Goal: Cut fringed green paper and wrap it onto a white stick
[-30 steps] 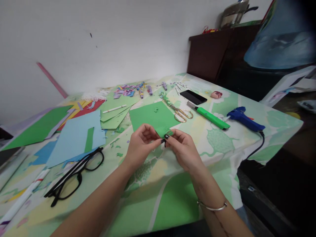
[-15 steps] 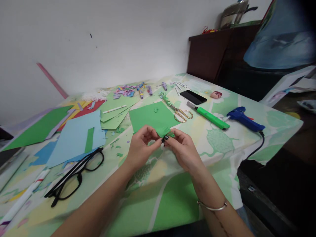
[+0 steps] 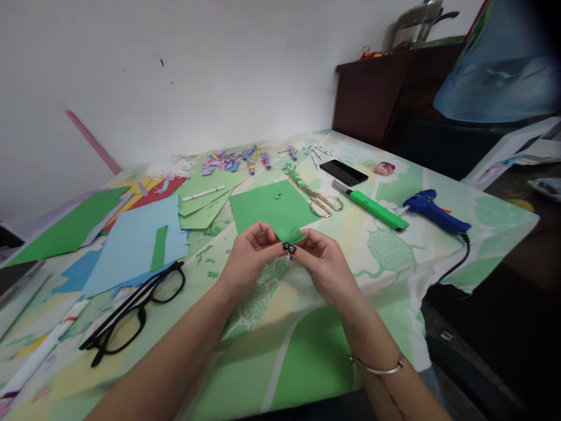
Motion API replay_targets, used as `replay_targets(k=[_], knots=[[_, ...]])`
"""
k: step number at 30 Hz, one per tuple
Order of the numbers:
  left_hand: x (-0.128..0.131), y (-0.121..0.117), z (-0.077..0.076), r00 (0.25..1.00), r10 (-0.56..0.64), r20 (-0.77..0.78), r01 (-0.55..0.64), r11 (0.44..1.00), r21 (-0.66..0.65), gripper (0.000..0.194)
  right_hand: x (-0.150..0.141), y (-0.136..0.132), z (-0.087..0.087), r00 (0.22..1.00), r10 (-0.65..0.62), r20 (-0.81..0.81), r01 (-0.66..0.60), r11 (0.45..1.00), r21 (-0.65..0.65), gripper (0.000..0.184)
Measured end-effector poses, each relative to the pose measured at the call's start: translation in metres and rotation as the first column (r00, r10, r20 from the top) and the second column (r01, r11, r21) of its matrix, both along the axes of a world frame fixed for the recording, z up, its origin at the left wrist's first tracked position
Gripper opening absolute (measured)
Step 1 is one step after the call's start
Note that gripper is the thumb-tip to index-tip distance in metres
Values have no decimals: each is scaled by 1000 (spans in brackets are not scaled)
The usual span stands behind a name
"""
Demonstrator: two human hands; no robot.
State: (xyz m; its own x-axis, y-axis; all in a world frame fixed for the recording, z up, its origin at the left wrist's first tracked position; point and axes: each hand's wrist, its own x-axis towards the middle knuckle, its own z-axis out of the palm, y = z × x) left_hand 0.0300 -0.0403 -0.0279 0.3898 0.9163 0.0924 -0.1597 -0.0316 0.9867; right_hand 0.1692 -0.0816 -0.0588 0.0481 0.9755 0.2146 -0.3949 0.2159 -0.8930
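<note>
Both of my hands meet above the table's near middle and pinch a small folded piece of green paper [image 3: 291,235] between thumbs and fingertips. My left hand [image 3: 248,257] grips its left side, fingers curled. My right hand [image 3: 323,264] grips its right side, dark-painted thumbnails touching. A silver bracelet [image 3: 377,368] sits on my right wrist. Just beyond the hands lies a larger green paper sheet [image 3: 268,208] flat on the table.
Black glasses [image 3: 131,313] lie at the left. Gold-handled scissors [image 3: 322,202], a green utility knife [image 3: 377,210], a black phone [image 3: 343,172] and a blue glue gun [image 3: 433,213] lie to the right. Blue and green sheets [image 3: 131,240] and coloured paper scraps [image 3: 236,161] cover the far left.
My fingers have worked the small green paper piece, folding it tighter; the thumbs have come closer together. The hands stay in the same spot.
</note>
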Motion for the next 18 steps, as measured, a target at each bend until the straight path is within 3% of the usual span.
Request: replay_targets(k=[6, 18], knots=[[-1, 0, 1, 1000, -17, -2, 17, 1000, -18, 26, -2, 0, 4, 998, -43, 35, 44, 999, -31, 14], [-1, -4, 2, 987, 68, -142, -32, 969, 245, 14, -2, 2, 2, 996, -74, 39, 77, 995, -70, 17]])
